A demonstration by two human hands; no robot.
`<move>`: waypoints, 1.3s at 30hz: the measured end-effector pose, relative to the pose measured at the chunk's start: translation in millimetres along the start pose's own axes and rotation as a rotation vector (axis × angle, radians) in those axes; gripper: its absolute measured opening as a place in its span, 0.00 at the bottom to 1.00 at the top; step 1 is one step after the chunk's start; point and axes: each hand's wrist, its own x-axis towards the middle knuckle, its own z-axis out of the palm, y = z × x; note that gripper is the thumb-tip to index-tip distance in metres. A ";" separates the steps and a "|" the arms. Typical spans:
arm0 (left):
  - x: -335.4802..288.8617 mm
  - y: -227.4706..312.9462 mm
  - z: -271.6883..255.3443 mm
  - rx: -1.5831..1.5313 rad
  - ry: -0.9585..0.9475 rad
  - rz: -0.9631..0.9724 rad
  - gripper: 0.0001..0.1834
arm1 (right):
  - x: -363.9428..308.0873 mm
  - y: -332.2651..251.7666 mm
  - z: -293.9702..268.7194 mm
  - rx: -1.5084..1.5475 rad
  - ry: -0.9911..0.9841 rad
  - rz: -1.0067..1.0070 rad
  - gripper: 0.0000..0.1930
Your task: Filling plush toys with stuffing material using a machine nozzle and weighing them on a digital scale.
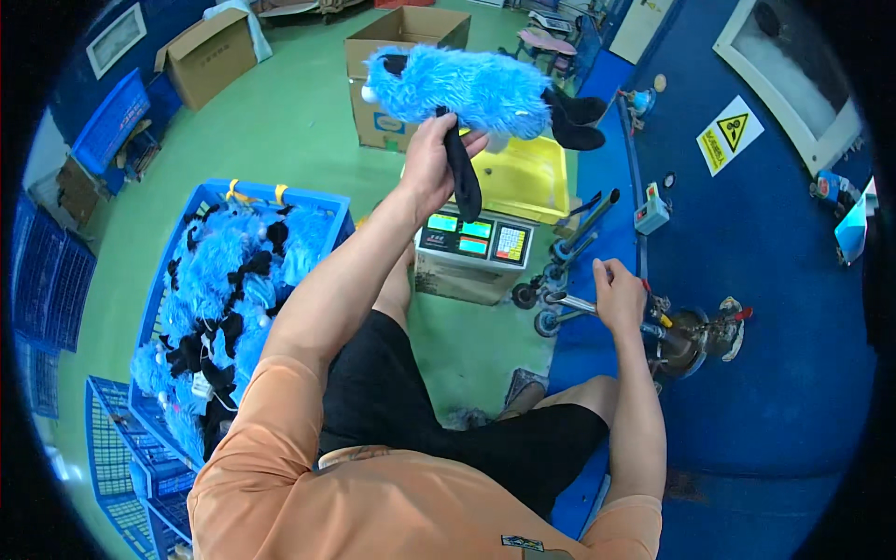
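Observation:
My left hand (434, 159) is closed on a furry blue plush toy (471, 91) with black limbs, raised over the scale. One black limb hangs down past my palm and the toy's black feet point right. My right hand (621, 294), fingers curled, is at a metal tube (571, 301) sticking out from the blue machine and appears closed around it; the fingers partly hide the contact.
A blue crate (338, 217) full of similar plush toys stands at my left. Ahead, a yellow tray (537, 173) sits on a digital scale (474, 245). Behind it stands an open cardboard box (373, 131). The blue machine wall (747, 411) fills the right side.

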 end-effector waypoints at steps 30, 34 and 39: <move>-51.7 -16.7 -114.6 0.826 0.220 -0.149 0.12 | -1.4 -0.2 2.9 0.039 0.008 -0.046 0.17; -19.5 -22.6 -93.2 0.922 0.161 -0.121 0.17 | 0.1 0.3 2.7 0.047 0.026 -0.037 0.17; 9.1 -42.0 -98.7 1.298 0.118 -0.195 0.19 | 1.0 -0.1 2.0 0.045 -0.006 -0.008 0.17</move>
